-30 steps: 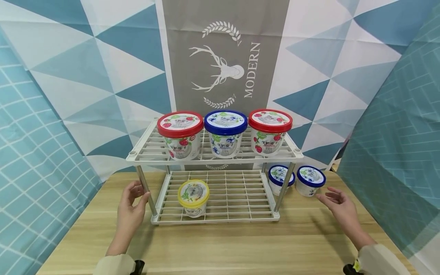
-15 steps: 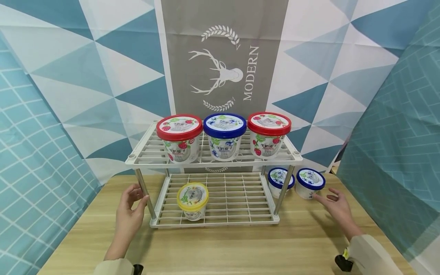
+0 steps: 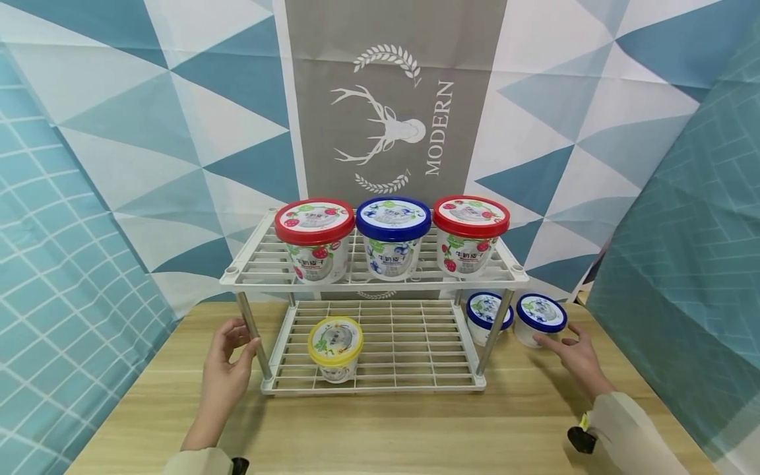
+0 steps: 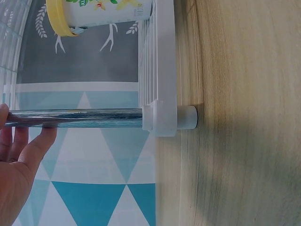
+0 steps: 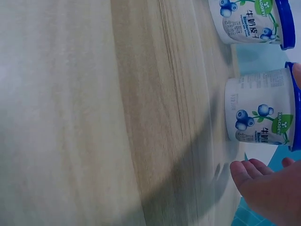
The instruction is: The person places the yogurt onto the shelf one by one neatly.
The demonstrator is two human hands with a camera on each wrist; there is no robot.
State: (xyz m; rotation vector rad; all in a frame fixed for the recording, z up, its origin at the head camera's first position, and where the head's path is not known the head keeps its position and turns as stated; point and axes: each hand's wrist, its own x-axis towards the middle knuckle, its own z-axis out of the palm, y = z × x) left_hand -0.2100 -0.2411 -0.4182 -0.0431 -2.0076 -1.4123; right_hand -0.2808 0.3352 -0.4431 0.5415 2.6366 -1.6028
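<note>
My left hand (image 3: 225, 369) holds the front left metal leg (image 3: 253, 336) of a white two-tier rack (image 3: 374, 287). In the left wrist view, its fingers (image 4: 40, 146) lie against that leg. My right hand (image 3: 576, 356) is at a blue-lidded blueberry tub (image 3: 540, 316) on the table, right of the rack. The right wrist view shows the thumb over the lid and straight fingers (image 5: 249, 172) a small gap away from the tub wall. A second blue-lidded tub (image 3: 488, 313) stands beside it, partly behind a rack leg.
The upper tier bears two red-lidded tubs (image 3: 315, 231) and a blue-lidded tub (image 3: 393, 227) between them. A smaller yellow-lidded tub (image 3: 336, 346) stands on the lower tier, left of its middle. Patterned cloth (image 3: 237, 132) hangs behind the wooden table (image 3: 368, 435).
My right hand has moved left and closer to the right-hand blue-lidded tub, its thumb now in front of the tub. The left hand has stayed at the rack leg.
</note>
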